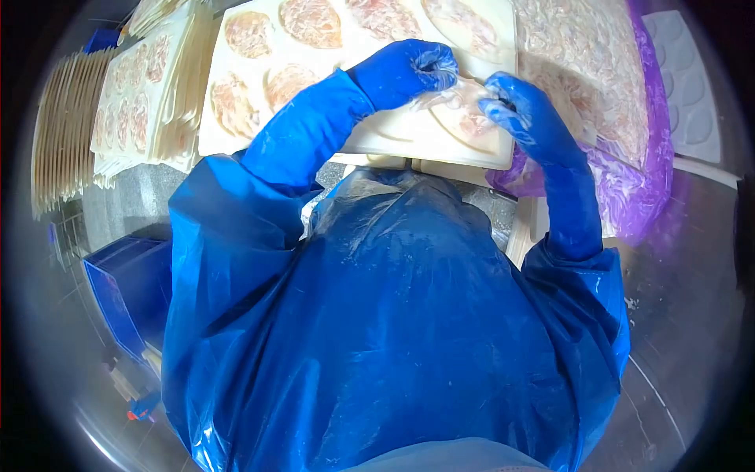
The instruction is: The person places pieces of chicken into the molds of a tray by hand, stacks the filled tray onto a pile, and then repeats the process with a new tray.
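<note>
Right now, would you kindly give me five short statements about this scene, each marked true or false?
1. The left hand and the right hand wear blue gloves. True.
2. Meat lies in the tray beneath the hands. True.
3. That tray is black. False: it is white.
4. Purple plastic film shows on the right side of the view. True.
5. The left hand is the one nearer that film. False: the right hand is nearer.

The gloves (405, 71) are blue, the tray (377, 141) cream, the meat (311, 22) pale pink, the plastic (649, 193) purple
</note>
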`<state>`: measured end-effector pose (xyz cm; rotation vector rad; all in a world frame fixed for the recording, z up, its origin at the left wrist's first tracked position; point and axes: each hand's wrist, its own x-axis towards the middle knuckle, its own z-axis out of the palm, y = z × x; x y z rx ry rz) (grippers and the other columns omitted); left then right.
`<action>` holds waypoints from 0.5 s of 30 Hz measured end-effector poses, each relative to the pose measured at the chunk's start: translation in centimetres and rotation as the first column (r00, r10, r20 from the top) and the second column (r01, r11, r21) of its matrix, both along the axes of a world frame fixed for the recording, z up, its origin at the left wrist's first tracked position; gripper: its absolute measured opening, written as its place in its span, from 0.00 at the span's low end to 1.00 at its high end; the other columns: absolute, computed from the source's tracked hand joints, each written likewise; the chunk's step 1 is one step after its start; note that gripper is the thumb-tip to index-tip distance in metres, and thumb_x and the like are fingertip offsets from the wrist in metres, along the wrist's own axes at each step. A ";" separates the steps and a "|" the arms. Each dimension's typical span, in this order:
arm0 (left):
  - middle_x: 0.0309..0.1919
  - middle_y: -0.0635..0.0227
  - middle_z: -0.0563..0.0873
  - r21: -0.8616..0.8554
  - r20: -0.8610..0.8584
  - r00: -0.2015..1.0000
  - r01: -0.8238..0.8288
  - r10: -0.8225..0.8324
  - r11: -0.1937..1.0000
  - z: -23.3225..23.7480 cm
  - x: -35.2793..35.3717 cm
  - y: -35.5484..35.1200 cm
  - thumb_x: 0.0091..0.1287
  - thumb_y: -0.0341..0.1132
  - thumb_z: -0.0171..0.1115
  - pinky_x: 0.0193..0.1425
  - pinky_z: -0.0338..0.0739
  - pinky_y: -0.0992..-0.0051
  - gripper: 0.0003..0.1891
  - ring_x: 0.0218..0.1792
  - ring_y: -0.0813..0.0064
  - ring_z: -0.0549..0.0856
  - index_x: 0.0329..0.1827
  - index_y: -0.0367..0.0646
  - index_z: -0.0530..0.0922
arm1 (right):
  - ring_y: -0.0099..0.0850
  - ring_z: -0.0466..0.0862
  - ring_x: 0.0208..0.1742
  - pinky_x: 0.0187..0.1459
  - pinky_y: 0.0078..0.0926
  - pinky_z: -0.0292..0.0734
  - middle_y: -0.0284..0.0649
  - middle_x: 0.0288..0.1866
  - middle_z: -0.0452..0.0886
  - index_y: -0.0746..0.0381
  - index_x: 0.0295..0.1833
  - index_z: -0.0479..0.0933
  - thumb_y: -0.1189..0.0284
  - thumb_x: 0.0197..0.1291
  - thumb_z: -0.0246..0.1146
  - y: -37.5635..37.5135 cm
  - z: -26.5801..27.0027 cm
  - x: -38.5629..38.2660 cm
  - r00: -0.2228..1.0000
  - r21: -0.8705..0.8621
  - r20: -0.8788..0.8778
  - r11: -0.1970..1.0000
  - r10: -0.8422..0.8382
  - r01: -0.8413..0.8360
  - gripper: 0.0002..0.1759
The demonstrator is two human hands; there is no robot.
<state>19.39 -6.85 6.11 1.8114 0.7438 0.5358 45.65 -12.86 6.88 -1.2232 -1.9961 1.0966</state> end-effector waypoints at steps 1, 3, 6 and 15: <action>0.38 0.72 0.85 -0.126 0.107 0.994 0.039 -0.026 0.991 0.0 -0.3 0.1 0.71 0.36 0.66 0.49 0.76 0.77 0.10 0.41 0.82 0.80 0.50 0.42 0.83 | 0.28 0.83 0.50 0.54 0.26 0.77 0.41 0.49 0.83 0.67 0.56 0.77 0.72 0.67 0.63 0.1 0.6 0.2 0.990 -0.178 -0.136 0.982 0.047 -0.071 0.15; 0.39 0.72 0.85 -0.191 0.021 0.999 0.040 -0.037 0.981 2.3 -0.5 0.1 0.71 0.36 0.66 0.49 0.77 0.77 0.10 0.42 0.82 0.81 0.50 0.42 0.83 | 0.28 0.83 0.49 0.54 0.26 0.77 0.40 0.49 0.83 0.68 0.56 0.77 0.72 0.67 0.63 -0.2 2.8 0.0 0.985 -0.203 -0.169 0.977 0.034 -0.069 0.15; 0.39 0.73 0.86 -0.217 -0.031 0.997 0.055 -0.063 0.975 1.6 -1.0 1.3 0.71 0.36 0.67 0.50 0.78 0.77 0.10 0.43 0.81 0.82 0.51 0.42 0.84 | 0.27 0.83 0.49 0.55 0.25 0.77 0.38 0.48 0.83 0.67 0.56 0.77 0.72 0.67 0.64 0.8 2.4 0.8 0.979 -0.254 -0.198 0.962 0.048 -0.099 0.15; 0.45 0.61 0.83 0.777 -0.177 0.930 -0.070 0.322 0.626 -1.0 2.6 -4.4 0.65 0.42 0.65 0.52 0.77 0.58 0.13 0.48 0.56 0.82 0.48 0.47 0.84 | 0.34 0.83 0.46 0.51 0.32 0.78 0.39 0.47 0.83 0.60 0.52 0.80 0.71 0.60 0.69 -1.7 0.4 -1.6 0.952 0.370 0.118 0.903 -0.281 0.221 0.15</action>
